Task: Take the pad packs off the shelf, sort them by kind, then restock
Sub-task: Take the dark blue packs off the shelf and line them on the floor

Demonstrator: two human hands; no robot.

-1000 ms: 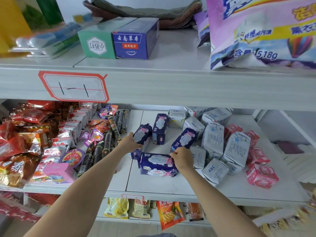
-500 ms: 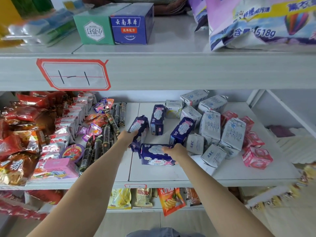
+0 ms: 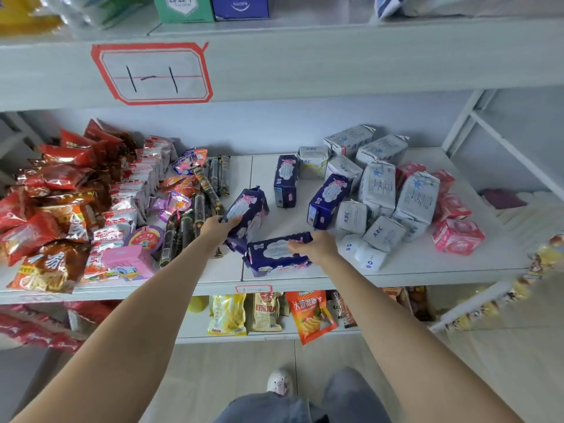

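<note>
On the white middle shelf point(image 3: 427, 264) lie pad packs of three kinds. My left hand point(image 3: 218, 228) grips a tilted dark blue pad pack point(image 3: 248, 215) at its left side. A flat dark blue pack point(image 3: 274, 254) near the shelf's front edge is held by my right hand point(image 3: 314, 247), fingers curled over its right end. Two more dark blue packs point(image 3: 286, 181) point(image 3: 326, 201) stand behind. To the right sits a cluster of white ABC packs point(image 3: 377, 187), and beyond it several pink packs point(image 3: 456, 236).
Snack bags and sweets point(image 3: 73, 209) crowd the shelf's left half, right up against my left hand. A pink box point(image 3: 128, 264) lies at the front left. Boxes point(image 3: 210, 7) stand on the upper shelf; snack bags point(image 3: 309, 312) hang on the lower one. My shoe point(image 3: 279, 381) shows on the floor below.
The view has tilted downward, so the shelf sits higher in frame. Both hands stay on the same two dark blue packs; the right hand has drawn the flat pack slightly toward the front edge.
</note>
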